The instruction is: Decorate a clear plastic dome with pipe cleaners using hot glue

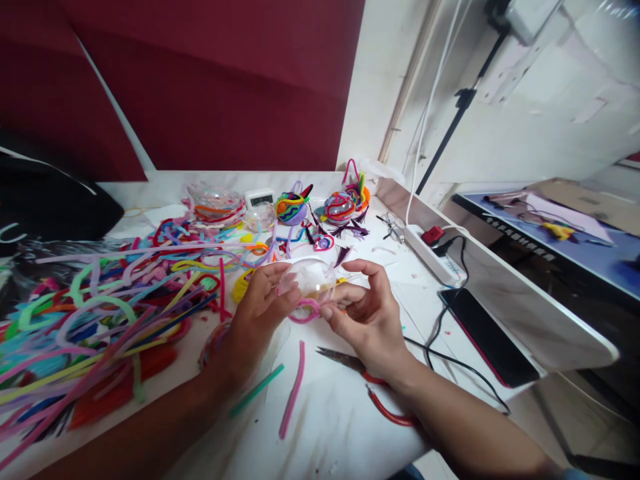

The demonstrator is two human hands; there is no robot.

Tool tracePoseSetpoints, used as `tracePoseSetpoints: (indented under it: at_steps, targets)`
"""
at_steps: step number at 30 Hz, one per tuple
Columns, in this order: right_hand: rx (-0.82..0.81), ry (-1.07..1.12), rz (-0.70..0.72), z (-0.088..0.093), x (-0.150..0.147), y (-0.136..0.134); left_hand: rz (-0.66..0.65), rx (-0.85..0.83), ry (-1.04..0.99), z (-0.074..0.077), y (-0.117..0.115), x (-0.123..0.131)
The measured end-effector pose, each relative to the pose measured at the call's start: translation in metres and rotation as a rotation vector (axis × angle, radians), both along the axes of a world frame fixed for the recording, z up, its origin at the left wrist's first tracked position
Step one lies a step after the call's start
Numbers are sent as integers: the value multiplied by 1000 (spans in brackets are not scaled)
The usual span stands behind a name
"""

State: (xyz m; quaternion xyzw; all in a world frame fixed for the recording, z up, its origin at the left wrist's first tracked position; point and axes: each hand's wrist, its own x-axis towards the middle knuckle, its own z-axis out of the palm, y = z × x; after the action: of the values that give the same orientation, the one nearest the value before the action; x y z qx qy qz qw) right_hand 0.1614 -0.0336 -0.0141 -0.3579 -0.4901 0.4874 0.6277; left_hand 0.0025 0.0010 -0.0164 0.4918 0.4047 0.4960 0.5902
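Note:
Between my hands is a clear plastic ball [313, 272], with a curved pink pipe cleaner [306, 312] against its near lower side. My left hand [263, 303] grips the ball from the left with thumb and fingers. On the right, my right hand [364, 303] pinches the pink pipe cleaner's end against the ball with thumb and index finger. Under my right wrist lie scissors [345, 360] with red handles, partly hidden by the arm. Just in front of me are a loose pink pipe cleaner piece [293, 390] and a green one [257, 390].
A big heap of coloured pipe cleaners [100, 320] covers the left side. Finished-looking wrapped balls [291, 208] stand along the back. At the right are a power strip [433, 253], a black phone [487, 337] and a raised table edge [525, 293]; a black cable crosses nearby.

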Motion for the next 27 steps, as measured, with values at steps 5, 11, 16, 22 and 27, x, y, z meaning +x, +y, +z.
tracePoseSetpoints:
  at_steps: [5, 11, 16, 22, 27]
  targets:
    - [187, -161, -68, -6, 0, -5, -79, 0, -72, 4, -5, 1]
    - [284, -243, -66, -10, 2, -5, -78, -50, -165, 10, -6, 3]
    - [134, -120, -69, -3, 2, -4, -45, -111, -266, 13, -5, 6]
    - [-34, 63, -42, 7, 6, 5, 33, -252, -375, 11, 3, 5]
    - [-104, 171, 54, 4, 12, 12, 75, -326, -388, 9, 8, 2]
